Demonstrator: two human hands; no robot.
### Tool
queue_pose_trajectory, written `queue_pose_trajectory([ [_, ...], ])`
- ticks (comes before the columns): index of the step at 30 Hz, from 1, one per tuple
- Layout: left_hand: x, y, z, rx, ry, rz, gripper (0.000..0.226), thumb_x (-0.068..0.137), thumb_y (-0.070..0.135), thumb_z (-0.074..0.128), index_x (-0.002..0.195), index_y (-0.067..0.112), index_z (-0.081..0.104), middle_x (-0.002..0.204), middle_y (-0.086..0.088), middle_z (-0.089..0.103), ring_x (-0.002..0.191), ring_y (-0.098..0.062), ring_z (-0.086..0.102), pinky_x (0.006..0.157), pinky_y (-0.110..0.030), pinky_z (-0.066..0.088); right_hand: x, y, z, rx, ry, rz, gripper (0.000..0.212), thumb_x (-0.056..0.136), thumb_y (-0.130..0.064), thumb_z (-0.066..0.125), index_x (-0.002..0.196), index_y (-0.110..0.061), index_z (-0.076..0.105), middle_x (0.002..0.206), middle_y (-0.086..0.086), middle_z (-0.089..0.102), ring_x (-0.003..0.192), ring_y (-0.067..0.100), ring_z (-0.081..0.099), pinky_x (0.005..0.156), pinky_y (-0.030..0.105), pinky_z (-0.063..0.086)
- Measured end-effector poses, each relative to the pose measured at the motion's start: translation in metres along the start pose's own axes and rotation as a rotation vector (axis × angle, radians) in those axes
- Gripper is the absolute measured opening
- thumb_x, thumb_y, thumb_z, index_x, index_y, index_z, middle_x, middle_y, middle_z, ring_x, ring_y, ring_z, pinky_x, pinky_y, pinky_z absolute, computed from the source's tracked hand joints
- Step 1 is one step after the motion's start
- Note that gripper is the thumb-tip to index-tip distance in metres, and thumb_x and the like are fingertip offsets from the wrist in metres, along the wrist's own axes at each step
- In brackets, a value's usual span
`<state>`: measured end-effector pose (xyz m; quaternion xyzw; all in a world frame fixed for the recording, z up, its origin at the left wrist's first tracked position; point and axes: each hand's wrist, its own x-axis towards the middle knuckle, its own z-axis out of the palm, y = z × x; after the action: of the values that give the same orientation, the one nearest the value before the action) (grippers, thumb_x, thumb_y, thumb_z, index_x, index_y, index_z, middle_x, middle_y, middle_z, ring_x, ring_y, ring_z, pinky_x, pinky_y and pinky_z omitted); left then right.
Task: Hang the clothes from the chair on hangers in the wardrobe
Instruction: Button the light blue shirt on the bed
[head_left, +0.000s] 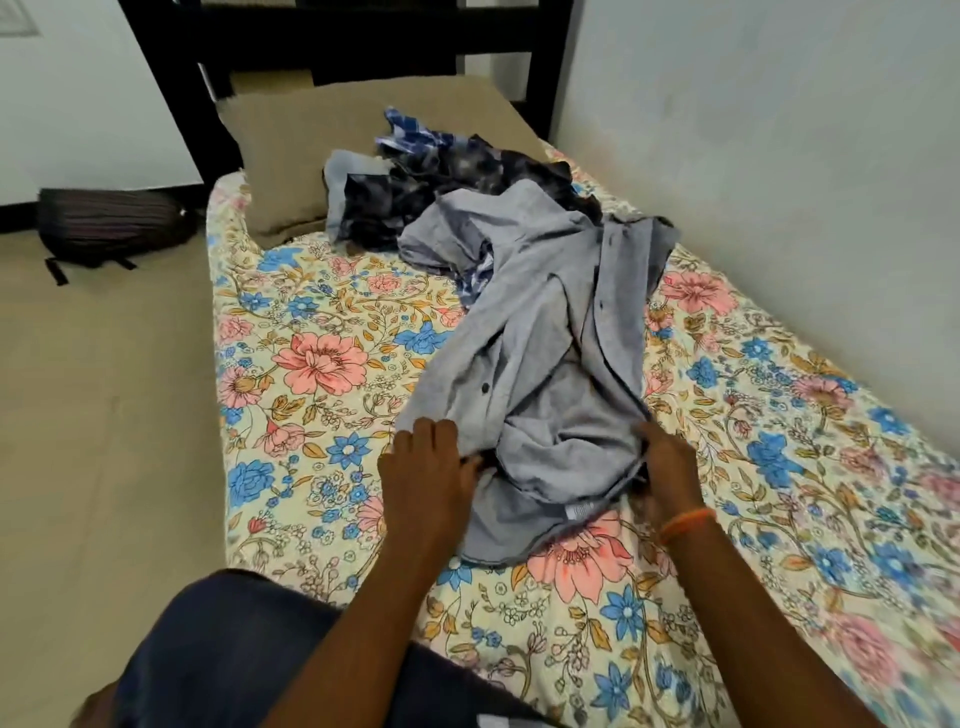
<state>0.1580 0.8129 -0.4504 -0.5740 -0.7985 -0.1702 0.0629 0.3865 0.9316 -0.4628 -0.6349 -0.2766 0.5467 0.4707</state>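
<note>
A grey button-up shirt (540, 338) lies crumpled lengthwise on the flowered bed sheet (322, 364). My left hand (423, 470) grips its near left edge, thumb and fingers pinching the cloth. On the near right side my right hand (667, 467), with an orange band at the wrist, grips the shirt, fingers tucked under the fabric. Behind the shirt a heap of other clothes, dark patterned (447, 192) and blue checked (410, 132), rests by the pillow. No hanger or wardrobe shows.
A brown pillow (291, 140) leans against the dark headboard (332, 36). The white wall (779, 156) runs along the bed's right side. A dark backpack (114, 223) lies on the beige floor (104, 415) at left. My knee in dark shorts is at the bottom.
</note>
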Motion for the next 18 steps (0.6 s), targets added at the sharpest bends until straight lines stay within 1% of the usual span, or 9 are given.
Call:
queue_pose_trajectory([
  [2, 0.007, -0.003, -0.002, -0.066, 0.043, -0.050, 0.019, 0.081, 0.023, 0.077, 0.093, 0.013, 0.066, 0.091, -0.010, 0.060, 0.081, -0.034, 0.057, 0.063, -0.040, 0.044, -0.004, -0.015, 0.006, 0.041, -0.004, -0.046, 0.025, 0.076, -0.021, 0.067, 0.091, -0.002, 0.072, 0.084, 0.017, 0.066, 0.078, 0.026, 0.059, 0.066, 0.039, 0.047],
  [3, 0.012, -0.004, -0.007, -0.156, 0.055, -0.069, 0.009, 0.088, 0.022, 0.069, 0.090, 0.013, 0.068, 0.091, -0.010, 0.060, 0.082, -0.033, 0.056, 0.065, -0.039, 0.044, -0.013, -0.029, 0.010, 0.018, 0.009, -0.111, 0.021, 0.081, -0.026, 0.066, 0.084, -0.006, 0.071, 0.080, 0.015, 0.064, 0.075, 0.024, 0.057, 0.066, 0.040, 0.045],
  [5, 0.027, -0.006, -0.026, -0.380, 0.063, -0.111, 0.025, 0.096, 0.025, 0.057, 0.075, 0.016, 0.066, 0.078, -0.005, 0.060, 0.072, -0.020, 0.054, 0.061, -0.030, 0.038, -0.029, -0.059, 0.018, -0.029, 0.014, -0.256, 0.029, 0.088, -0.034, 0.062, 0.070, -0.012, 0.062, 0.070, 0.013, 0.055, 0.070, 0.021, 0.050, 0.065, 0.039, 0.039],
  [7, 0.040, -0.009, -0.053, -0.540, 0.061, -0.095, 0.035, 0.097, 0.027, 0.057, 0.064, 0.017, 0.064, 0.064, 0.000, 0.058, 0.061, -0.008, 0.050, 0.057, -0.024, 0.032, -0.048, -0.093, 0.028, -0.010, -0.090, -0.323, 0.020, 0.078, -0.028, 0.065, 0.075, -0.008, 0.063, 0.073, 0.017, 0.053, 0.072, 0.024, 0.049, 0.068, 0.040, 0.039],
  [10, 0.046, -0.008, -0.093, -0.562, -0.003, 0.044, 0.032, 0.096, 0.026, 0.060, 0.069, 0.015, 0.070, 0.060, -0.002, 0.060, 0.061, -0.012, 0.050, 0.058, -0.020, 0.032, -0.072, -0.125, 0.043, -0.076, -0.247, -0.426, 0.022, 0.066, -0.012, 0.061, 0.085, -0.002, 0.059, 0.079, 0.014, 0.048, 0.074, 0.025, 0.044, 0.067, 0.040, 0.035],
  [12, 0.039, 0.001, -0.108, -0.627, -0.055, 0.078, 0.018, 0.092, 0.023, 0.067, 0.077, 0.022, 0.075, 0.066, 0.002, 0.063, 0.063, -0.009, 0.054, 0.061, -0.013, 0.037, -0.096, -0.125, 0.051, -0.275, -0.334, -0.528, 0.013, 0.082, -0.006, 0.060, 0.075, 0.004, 0.057, 0.071, 0.011, 0.048, 0.068, 0.022, 0.044, 0.063, 0.036, 0.034],
  [13, 0.032, 0.008, -0.110, -0.696, -0.082, 0.053, 0.008, 0.089, 0.021, 0.071, 0.084, 0.024, 0.076, 0.071, 0.005, 0.064, 0.067, -0.007, 0.056, 0.064, -0.014, 0.040, -0.108, -0.116, 0.055, -0.368, -0.395, -0.538, 0.020, 0.090, -0.006, 0.057, 0.071, -0.002, 0.056, 0.067, 0.009, 0.049, 0.065, 0.019, 0.044, 0.061, 0.034, 0.035],
  [15, 0.014, 0.024, -0.101, -0.811, -0.154, -0.040, 0.015, 0.083, 0.016, 0.076, 0.098, 0.021, 0.075, 0.080, 0.012, 0.062, 0.072, 0.001, 0.056, 0.066, -0.009, 0.043, -0.124, -0.084, 0.056, -0.497, -0.514, -0.462, 0.028, 0.099, -0.015, 0.053, 0.071, -0.015, 0.057, 0.064, 0.005, 0.052, 0.062, 0.017, 0.046, 0.060, 0.033, 0.038],
  [18, -0.021, 0.030, -0.059, -0.891, -0.260, -0.142, 0.025, 0.080, 0.007, 0.079, 0.099, 0.021, 0.073, 0.086, 0.017, 0.061, 0.078, 0.010, 0.057, 0.069, 0.000, 0.043, -0.125, -0.023, 0.045, -0.512, -0.491, -0.399, 0.020, 0.097, -0.016, 0.059, 0.078, -0.015, 0.064, 0.067, 0.005, 0.062, 0.062, 0.019, 0.054, 0.056, 0.031, 0.045],
])
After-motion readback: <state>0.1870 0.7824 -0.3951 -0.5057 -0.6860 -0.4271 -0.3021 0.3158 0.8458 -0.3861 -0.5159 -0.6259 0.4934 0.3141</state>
